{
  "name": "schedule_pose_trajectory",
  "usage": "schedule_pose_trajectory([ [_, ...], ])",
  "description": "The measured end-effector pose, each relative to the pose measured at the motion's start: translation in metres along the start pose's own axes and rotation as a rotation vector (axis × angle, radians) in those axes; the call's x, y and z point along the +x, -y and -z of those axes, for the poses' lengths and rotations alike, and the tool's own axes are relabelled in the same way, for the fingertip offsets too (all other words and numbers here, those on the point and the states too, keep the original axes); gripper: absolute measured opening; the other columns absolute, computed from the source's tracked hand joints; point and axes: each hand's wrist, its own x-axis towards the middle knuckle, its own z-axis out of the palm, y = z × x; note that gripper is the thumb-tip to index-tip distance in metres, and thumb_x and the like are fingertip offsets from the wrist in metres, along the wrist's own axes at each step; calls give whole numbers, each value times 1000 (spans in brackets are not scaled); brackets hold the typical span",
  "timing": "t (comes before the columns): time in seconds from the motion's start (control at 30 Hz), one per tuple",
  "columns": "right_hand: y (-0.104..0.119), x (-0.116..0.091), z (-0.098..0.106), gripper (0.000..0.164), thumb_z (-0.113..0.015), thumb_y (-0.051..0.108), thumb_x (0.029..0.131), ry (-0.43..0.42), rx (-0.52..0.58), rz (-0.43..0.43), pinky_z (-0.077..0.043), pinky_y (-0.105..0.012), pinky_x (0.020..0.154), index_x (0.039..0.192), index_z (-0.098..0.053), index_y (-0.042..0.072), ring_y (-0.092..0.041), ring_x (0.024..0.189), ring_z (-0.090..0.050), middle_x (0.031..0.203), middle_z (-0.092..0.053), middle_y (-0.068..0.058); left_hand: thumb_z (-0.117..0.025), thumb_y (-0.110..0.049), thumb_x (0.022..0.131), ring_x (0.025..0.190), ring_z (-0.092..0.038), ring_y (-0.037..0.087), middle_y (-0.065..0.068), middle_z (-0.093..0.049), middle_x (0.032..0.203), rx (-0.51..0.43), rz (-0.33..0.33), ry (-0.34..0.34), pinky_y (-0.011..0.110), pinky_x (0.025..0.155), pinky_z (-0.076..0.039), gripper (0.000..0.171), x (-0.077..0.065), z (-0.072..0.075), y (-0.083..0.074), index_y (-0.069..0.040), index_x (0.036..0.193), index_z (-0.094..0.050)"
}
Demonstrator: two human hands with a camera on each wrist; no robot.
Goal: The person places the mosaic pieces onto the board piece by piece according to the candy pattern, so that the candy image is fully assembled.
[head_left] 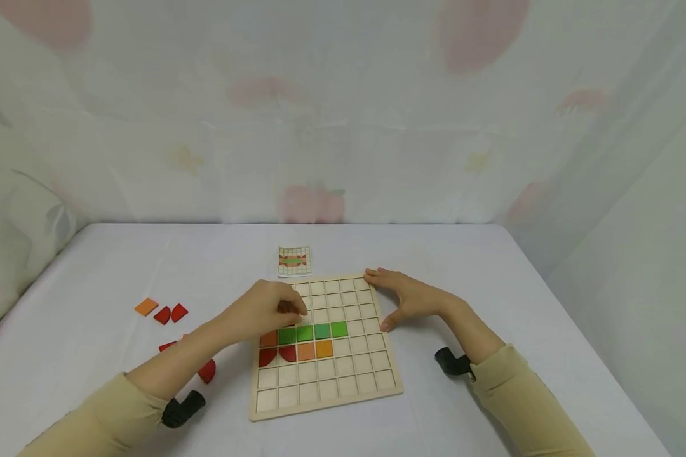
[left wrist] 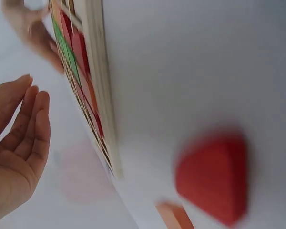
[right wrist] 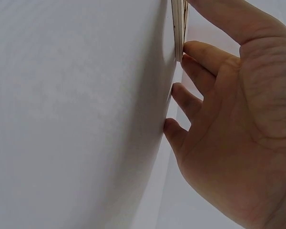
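Observation:
A wooden grid board (head_left: pixel 326 404) lies on the table, turned slightly. My left hand (head_left: pixel 265 309) hovers over its left side, thumb and fingertips close together. In the left wrist view, no piece shows between those fingertips. Below this hand runs a row of green square tiles (head_left: pixel 305 334), with an orange-red tile (head_left: pixel 268 339) at its left end. One row nearer are red curved pieces (head_left: pixel 288 353) and orange squares (head_left: pixel 324 348). The left hand hides some cells behind it. My right hand (head_left: pixel 411 297), fingers spread, touches the board's right edge with thumb and fingertips.
A small printed pattern card (head_left: pixel 294 261) lies just behind the board. Left of the board are a loose orange square (head_left: pixel 147 306) and several red pieces (head_left: pixel 207 370), some partly behind the left forearm. A patterned cloth (head_left: pixel 343 127) hangs behind the white table (head_left: pixel 463 412).

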Motion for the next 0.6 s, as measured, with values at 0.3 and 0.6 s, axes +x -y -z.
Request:
schedule_pose_trajectory([
  [0.3,-2,1,0,107,-87,42,68,-1,-4,-3,-11,-54,126,156,-30,17,-28,157,-8,167,-20,3,-72,-13,87,78,-60,10,-4,-73,89,41,114,-12,23,66,-50,11,-16,44,53,-15,97,-76],
  [0.6,-2,-1,0,108,-87,43,68,3,-4,-14,-11,-54,126,156,-29,17,-27,157,-8,167,-18,2,-80,-24,79,86,-62,15,-4,-71,93,-43,246,216,26,69,-51,17,-42,62,79,-22,95,-74],
])
